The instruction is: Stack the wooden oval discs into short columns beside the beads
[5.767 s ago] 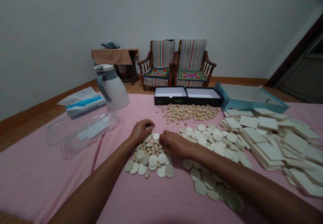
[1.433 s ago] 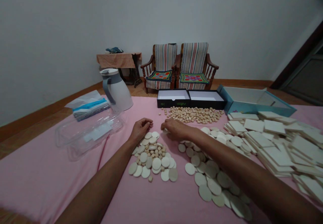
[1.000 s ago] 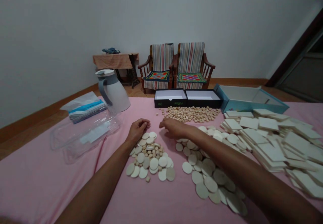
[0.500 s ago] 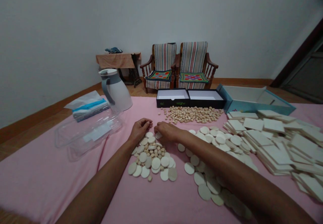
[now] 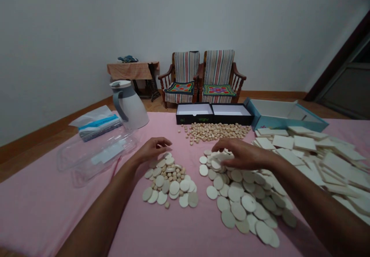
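Left hand [image 5: 152,149] curves beside the mixed heap [image 5: 165,186], fingers parted; right hand [image 5: 244,155] arches over discs [image 5: 238,211], fingers spread.

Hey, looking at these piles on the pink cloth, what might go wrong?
The right hand, over the larger disc pile, might knock discs toward the mixed pile. The left hand, close to that pile, could scatter its pale cubes. The cube at its near edge might get overlooked.

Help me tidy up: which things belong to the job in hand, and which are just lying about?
Probably the job:
discs under the right hand
mixed pile near the left hand
perhaps loose blocks, square tiles, black boxes, blue box

Probably just lying about:
jug
tissue pack
plastic packaging
chairs
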A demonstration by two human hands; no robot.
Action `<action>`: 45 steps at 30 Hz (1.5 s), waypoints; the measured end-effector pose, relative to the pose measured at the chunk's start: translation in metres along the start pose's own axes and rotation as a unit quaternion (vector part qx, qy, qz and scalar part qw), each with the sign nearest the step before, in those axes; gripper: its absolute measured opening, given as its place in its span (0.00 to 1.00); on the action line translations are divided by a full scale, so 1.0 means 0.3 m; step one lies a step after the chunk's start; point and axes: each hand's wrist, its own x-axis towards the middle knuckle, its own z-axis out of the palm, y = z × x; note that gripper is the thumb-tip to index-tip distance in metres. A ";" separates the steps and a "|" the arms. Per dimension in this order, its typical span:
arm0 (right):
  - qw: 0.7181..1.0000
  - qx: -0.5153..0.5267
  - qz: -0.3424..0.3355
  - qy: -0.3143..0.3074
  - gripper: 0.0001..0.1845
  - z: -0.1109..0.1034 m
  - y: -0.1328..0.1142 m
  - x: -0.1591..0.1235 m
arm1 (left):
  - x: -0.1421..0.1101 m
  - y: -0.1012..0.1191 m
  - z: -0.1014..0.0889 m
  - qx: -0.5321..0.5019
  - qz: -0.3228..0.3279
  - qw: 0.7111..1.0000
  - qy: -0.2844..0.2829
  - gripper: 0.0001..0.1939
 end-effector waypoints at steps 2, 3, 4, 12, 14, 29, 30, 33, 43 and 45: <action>0.998 0.023 0.015 0.057 0.15 0.022 0.021 -0.043 | -0.017 0.017 -0.032 0.071 0.003 0.996 -0.055 0.16; 0.996 0.033 0.022 0.082 0.13 0.036 0.030 -0.063 | -0.022 0.022 -0.040 0.102 0.001 0.993 -0.067 0.17; 0.993 0.041 0.029 0.103 0.12 0.051 0.037 -0.081 | -0.026 0.025 -0.043 0.126 0.000 0.989 -0.073 0.18; 0.974 0.072 0.075 0.200 0.11 0.134 0.040 -0.228 | 0.002 0.059 -0.007 0.230 0.011 0.967 -0.105 0.20; 0.969 0.075 0.088 0.220 0.12 0.142 0.035 -0.261 | 0.012 0.065 -0.006 0.244 0.010 0.964 -0.110 0.19; 0.946 0.071 0.153 0.276 0.13 0.190 0.145 -0.333 | -0.037 0.190 0.051 0.230 0.031 0.968 -0.097 0.13; 0.947 0.070 0.153 0.274 0.13 0.191 0.145 -0.333 | -0.044 0.180 0.056 0.273 0.020 0.957 -0.095 0.13; 0.947 0.067 0.157 0.272 0.13 0.192 0.146 -0.334 | -0.061 0.159 0.078 0.359 0.002 0.929 -0.084 0.11; 0.947 0.067 0.156 0.274 0.13 0.191 0.149 -0.339 | -0.056 0.233 0.132 0.261 0.068 0.961 -0.069 0.14; 0.947 0.068 0.157 0.273 0.13 0.192 0.151 -0.339 | -0.056 0.244 0.132 0.203 0.097 0.972 -0.074 0.17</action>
